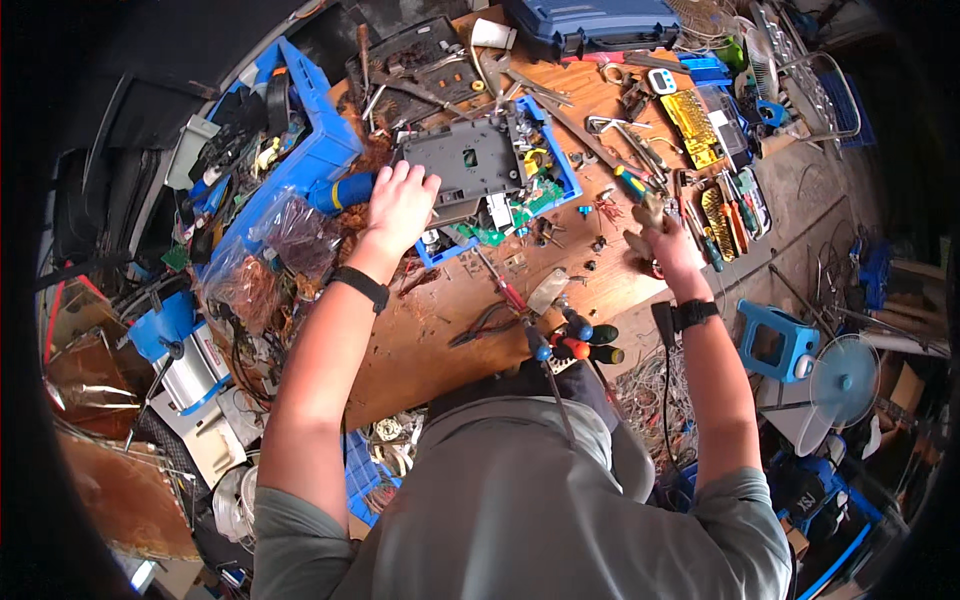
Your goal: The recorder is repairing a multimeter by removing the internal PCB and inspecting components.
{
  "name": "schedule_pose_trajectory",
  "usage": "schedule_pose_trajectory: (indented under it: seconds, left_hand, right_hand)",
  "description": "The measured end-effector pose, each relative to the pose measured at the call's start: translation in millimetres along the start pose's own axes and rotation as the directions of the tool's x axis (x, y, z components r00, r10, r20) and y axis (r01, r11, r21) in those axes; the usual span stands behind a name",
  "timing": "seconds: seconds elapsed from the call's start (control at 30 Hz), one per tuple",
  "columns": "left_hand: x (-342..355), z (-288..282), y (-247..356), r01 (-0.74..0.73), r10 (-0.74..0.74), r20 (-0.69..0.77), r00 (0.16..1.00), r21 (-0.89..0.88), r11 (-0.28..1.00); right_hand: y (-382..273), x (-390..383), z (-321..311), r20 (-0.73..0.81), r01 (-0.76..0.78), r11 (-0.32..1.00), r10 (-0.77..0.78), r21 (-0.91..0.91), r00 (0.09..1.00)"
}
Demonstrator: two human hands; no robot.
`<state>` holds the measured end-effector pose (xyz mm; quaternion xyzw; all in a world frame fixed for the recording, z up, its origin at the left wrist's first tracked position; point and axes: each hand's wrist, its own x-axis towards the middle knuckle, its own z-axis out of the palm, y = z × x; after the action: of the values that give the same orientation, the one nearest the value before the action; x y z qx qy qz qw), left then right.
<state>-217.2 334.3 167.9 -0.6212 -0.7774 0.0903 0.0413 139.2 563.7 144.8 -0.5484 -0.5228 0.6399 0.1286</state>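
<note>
My left hand point(403, 200) grips the left end of a dark grey plastic housing point(468, 162), fingers over its top edge. The housing has a small cutout and lies across a blue tray point(566, 165) of green circuit boards point(537, 203) and small parts. On the right, my right hand point(668, 250) is closed around a tan, dull thing point(650, 214) that I cannot make out. Just beyond it lies a yellow-and-green screwdriver handle point(630, 184). Loose small parts and wires point(607, 208) are scattered on the wood between the two hands.
Several screwdrivers point(571, 347) and pliers point(484, 325) stand or lie near my lap. A yellow bit set point(692, 130) and a tool row point(725, 218) sit right. A blue crate point(325, 125) and bagged copper-coloured wire point(245, 290) crowd the left; a blue case point(595, 22) stands behind.
</note>
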Motion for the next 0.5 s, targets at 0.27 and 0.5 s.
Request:
schedule_pose_trajectory:
  seconds: [0.27, 0.5]
  left_hand:
    - [11.8, -19.1, -7.9, -0.005, 0.011, -0.179, 0.984, 0.033, 0.999]
    - [0.2, -114.5, -45.7, 0.254, -0.278, 0.001, 0.960, -0.415, 0.873]
  right_hand:
    - [-30.0, 49.2, -20.5, -0.123, 0.170, 0.985, -0.174, -0.041, 0.977]
    - [-3.0, 13.1, 10.1, 0.155, 0.247, 0.902, -0.204, -0.353, 0.967]
